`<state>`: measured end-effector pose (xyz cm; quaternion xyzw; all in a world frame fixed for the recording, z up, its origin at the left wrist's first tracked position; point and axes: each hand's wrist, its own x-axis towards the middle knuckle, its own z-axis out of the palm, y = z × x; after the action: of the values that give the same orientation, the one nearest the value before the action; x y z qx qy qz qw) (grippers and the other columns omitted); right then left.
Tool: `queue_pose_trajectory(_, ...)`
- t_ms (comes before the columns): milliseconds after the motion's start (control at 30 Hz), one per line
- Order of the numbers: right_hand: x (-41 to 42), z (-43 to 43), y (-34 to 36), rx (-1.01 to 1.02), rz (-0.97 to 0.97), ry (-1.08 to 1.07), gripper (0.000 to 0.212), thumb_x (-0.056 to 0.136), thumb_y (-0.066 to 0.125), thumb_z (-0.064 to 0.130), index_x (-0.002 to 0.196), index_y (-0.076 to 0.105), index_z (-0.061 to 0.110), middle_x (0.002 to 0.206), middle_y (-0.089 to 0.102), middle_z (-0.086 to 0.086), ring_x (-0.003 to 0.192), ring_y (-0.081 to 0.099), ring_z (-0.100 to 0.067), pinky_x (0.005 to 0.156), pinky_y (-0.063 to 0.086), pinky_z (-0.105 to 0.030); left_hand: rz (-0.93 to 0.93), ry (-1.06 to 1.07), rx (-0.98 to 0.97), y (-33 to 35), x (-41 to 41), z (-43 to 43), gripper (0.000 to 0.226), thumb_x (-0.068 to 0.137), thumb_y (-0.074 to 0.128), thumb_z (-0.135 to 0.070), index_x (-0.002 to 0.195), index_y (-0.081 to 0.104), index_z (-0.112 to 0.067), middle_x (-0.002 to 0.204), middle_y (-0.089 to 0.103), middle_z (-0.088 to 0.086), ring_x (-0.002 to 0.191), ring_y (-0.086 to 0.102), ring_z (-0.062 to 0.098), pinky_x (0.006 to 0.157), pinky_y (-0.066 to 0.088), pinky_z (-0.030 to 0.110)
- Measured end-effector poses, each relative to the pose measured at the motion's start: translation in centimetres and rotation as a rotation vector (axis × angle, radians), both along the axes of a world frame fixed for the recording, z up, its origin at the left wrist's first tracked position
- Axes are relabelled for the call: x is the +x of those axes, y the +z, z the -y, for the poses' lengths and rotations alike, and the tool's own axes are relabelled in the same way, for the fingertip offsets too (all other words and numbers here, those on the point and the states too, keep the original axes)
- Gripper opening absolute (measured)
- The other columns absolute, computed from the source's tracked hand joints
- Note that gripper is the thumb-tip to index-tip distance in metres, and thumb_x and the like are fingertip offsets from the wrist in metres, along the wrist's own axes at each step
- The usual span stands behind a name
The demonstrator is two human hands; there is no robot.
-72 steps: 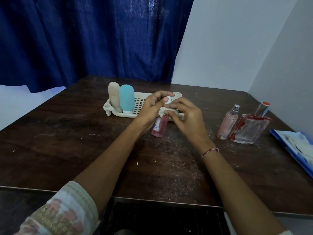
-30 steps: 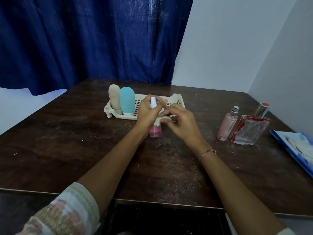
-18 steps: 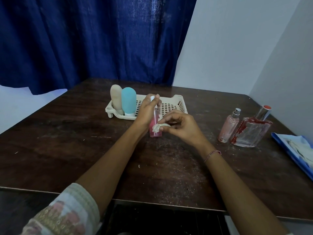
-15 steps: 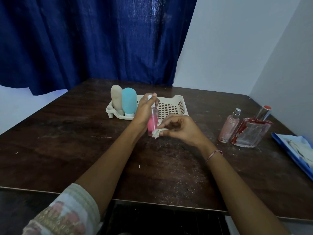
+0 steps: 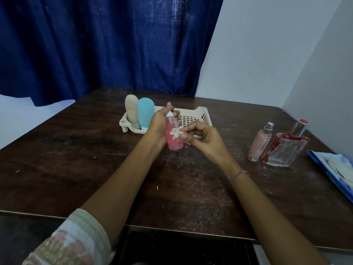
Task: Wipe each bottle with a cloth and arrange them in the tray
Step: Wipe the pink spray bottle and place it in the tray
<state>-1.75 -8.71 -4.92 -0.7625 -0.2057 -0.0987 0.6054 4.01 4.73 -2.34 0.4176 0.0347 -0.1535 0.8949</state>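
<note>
My left hand (image 5: 159,124) grips a small pink spray bottle (image 5: 172,142) by its top, holding it tilted in front of the cream tray (image 5: 202,115). My right hand (image 5: 202,139) pinches a small white cloth (image 5: 176,133) and presses it against the bottle's side. In the left end of the tray a beige bottle (image 5: 131,109) and a light blue bottle (image 5: 145,111) stand upright. Two glass bottles wait on the table at the right: a slim pink spray bottle (image 5: 260,143) and a square one with red stains (image 5: 285,148).
The dark wooden table (image 5: 76,159) is dusty near its middle. A blue folder with white cloths (image 5: 338,169) lies at the right edge. Blue curtain and white walls stand behind the table.
The pink bottle has been lifted and tilted, its base swinging toward me. My right hand moved the cloth from the bottle's top down onto its side.
</note>
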Motion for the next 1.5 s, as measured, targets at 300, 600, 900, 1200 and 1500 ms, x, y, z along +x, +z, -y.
queue_pose_trajectory(300,-0.1,-0.6,-0.3,-0.058,0.229,-0.066,0.025,0.063,0.083,0.016,0.07,0.061,0.022,0.092,0.055,0.005,0.097,0.053,-0.004,0.073,0.054,-0.028,-0.145,0.236,-0.061,0.8,-0.8,0.1,0.023,0.097,0.047,-0.033,0.084,0.051,-0.014,0.097,0.06,0.006,0.088,0.056,0.012,0.079,0.046,0.031)
queue_pose_trajectory(600,-0.1,-1.1,-0.5,-0.05,0.346,-0.152,0.031,0.068,0.08,0.021,0.089,0.06,0.012,0.088,0.058,0.005,0.085,0.056,-0.008,0.07,0.048,-0.022,-0.109,0.147,-0.014,0.6,-1.4,1.1,0.05,0.096,0.045,-0.043,0.134,0.046,-0.009,0.135,0.049,0.013,0.123,0.047,0.028,0.088,0.042,0.042)
queue_pose_trajectory(900,0.0,-0.6,-0.2,-0.106,0.372,-0.156,0.03,0.069,0.079,0.005,0.092,0.064,0.016,0.093,0.059,-0.003,0.091,0.058,-0.014,0.078,0.05,-0.027,-0.083,0.068,-0.03,0.3,-1.2,1.5,0.042,0.096,0.039,-0.051,0.092,0.055,-0.012,0.092,0.054,0.005,0.098,0.055,0.021,0.092,0.044,0.038)
queue_pose_trajectory(1200,-0.2,-0.7,-0.3,-0.211,0.467,-0.314,0.023,0.069,0.08,0.006,0.09,0.071,0.007,0.091,0.062,-0.003,0.089,0.059,-0.011,0.077,0.052,-0.025,-0.006,0.038,0.297,0.1,-0.6,1.8,0.061,0.098,0.028,-0.05,0.056,0.057,-0.018,0.053,0.056,0.002,0.061,0.052,0.014,0.062,0.044,0.024)
queue_pose_trajectory(1500,0.5,-0.1,0.0,-0.355,0.508,-0.493,0.027,0.079,0.067,-0.003,0.105,0.069,0.006,0.098,0.055,0.004,0.092,0.052,-0.002,0.082,0.046,-0.012,0.237,-0.182,0.627,-0.2,-0.9,1.1,0.04,0.098,0.035,-0.049,0.114,0.058,-0.021,0.1,0.063,0.006,0.073,0.055,0.013,0.052,0.043,0.024)
